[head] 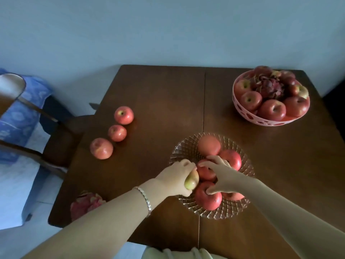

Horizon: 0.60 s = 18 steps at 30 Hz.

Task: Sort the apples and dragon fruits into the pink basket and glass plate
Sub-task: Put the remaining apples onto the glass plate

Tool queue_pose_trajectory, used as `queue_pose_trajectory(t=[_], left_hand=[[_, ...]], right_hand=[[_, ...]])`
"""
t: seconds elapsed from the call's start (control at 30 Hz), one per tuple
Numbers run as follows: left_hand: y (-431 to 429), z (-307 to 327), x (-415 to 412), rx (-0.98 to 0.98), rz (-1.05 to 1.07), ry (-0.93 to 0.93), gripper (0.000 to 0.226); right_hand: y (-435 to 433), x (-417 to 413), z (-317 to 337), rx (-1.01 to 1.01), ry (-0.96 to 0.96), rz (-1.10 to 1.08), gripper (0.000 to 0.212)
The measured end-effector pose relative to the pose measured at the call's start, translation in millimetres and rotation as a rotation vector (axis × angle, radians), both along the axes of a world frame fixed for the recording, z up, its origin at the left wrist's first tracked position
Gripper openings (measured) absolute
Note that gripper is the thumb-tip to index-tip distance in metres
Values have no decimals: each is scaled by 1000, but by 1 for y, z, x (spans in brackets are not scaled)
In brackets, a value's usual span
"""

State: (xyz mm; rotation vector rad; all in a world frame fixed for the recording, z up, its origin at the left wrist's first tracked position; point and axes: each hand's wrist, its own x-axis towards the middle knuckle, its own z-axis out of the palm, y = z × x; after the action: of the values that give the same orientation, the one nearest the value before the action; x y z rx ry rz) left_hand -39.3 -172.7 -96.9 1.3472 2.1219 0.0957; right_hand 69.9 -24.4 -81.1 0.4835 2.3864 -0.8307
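Nearest me, a dragon fruit (85,203) lies at the table's (160,101) left edge. My left hand (176,178) grips a yellow-green apple (192,181) at the glass plate's (186,150) rim. My right hand (221,173) rests with fingers spread over the plate's red apples (208,200). Three loose apples (117,133) sit farther left. Farthest, the pink basket (261,119) holds apples and dragon fruits.

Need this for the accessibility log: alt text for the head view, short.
Both hands reach into a glass plate of red apples: the left hand grips a yellow-green apple, the right hand touches others. Three loose apples and a dragon fruit lie left; a pink basket sits far right.
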Motion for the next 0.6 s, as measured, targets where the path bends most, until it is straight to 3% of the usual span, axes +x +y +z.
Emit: queue_pose_trajectory(t=[0.1,0.2,0.27,0.37,0.43,0.5,0.6], left_hand=[[-3,7,-1,-1,28,-92,67],[-17,17,-18,42,171,-236,64],[-34,22,-35,222,336,-108,53],[-66,16,-73,353,652,263,54],[-85,8,-100,144,866,363,73],[-100,-1,-124,-95,1013,332,91],[-117,-19,-150,-171,1051,295,97]], right_hand=[[-6,-16,11,103,2,38,68],[-13,-38,23,64,113,3,52],[-17,-50,30,38,169,18,45],[-29,-68,36,-29,208,11,37],[-37,-80,36,-67,234,9,34],[-45,-88,36,-88,252,17,31],[-55,-96,32,-105,255,16,29]])
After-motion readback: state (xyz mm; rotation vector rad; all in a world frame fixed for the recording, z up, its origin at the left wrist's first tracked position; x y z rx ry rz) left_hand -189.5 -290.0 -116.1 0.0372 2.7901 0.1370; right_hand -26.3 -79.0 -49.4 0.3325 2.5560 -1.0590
